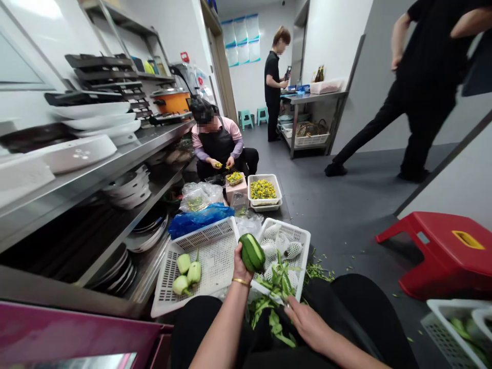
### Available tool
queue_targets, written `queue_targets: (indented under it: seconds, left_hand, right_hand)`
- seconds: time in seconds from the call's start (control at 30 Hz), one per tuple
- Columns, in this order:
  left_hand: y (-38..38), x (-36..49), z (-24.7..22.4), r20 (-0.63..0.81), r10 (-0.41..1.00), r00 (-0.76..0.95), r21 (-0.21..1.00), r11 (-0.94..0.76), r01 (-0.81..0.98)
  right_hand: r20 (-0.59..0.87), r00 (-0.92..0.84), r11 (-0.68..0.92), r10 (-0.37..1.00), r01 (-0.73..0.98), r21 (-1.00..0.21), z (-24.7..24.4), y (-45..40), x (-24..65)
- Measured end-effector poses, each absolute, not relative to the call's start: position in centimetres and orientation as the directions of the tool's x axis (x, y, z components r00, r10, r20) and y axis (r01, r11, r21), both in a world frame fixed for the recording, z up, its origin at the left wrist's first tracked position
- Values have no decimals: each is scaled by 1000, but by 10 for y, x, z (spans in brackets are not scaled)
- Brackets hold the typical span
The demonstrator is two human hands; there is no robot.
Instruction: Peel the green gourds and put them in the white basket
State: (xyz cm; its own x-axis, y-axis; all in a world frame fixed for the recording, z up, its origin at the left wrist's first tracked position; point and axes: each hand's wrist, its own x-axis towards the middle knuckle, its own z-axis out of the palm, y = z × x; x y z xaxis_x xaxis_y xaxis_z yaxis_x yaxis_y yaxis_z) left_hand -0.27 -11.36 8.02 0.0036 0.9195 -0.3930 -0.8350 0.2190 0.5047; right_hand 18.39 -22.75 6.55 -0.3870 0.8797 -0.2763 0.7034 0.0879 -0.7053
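My left hand point(243, 269) is wrapped round a dark green squash point(251, 252), which has a pale stripe where skin is gone. Lower down, the fingers of my right hand point(305, 320) close on a peeler point(273, 296); its shape is partly hidden. Green peel strips point(280, 282) lie beneath and beside the tool, some hanging over the edge of the right white basket point(307, 241). White foam nets point(294, 249) fill part of that basket. On the left, several peeled pale green squashes point(188, 271) with stems rest in another white basket point(163, 287).
A metal shelf point(154, 148) with dishes runs along my left. Ahead, a crouching person point(217, 138) handles yellow flowers beside a flower-filled basket point(280, 192). A red stool point(446, 251) stands right. Two more people in black are farther off. Green scraps point(321, 271) lie on the floor.
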Motion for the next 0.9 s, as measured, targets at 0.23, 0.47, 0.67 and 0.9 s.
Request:
queue_targets:
  seconds: [0.23, 0.47, 0.67, 0.9]
  left_hand:
    - [-117, -3, 83, -379, 920, 103, 447, 279, -850]
    - [-122, 5, 74, -253, 967, -3, 634, 163, -756]
    - [-114, -4, 72, -307, 939, -159, 597, 60, -800]
    - [-115, -5, 77, -428, 897, -112, 479, 120, -870]
  right_hand:
    - [-247, -360, 108, 900, 733, -672, 105, -174, 208]
    - [-99, -296, 152, 950, 715, -682, 153, -124, 153]
    - [-166, -304, 120, 938, 735, -667, 93, -200, 159]
    - [-254, -340, 106, 905, 762, -639, 96, -194, 192]
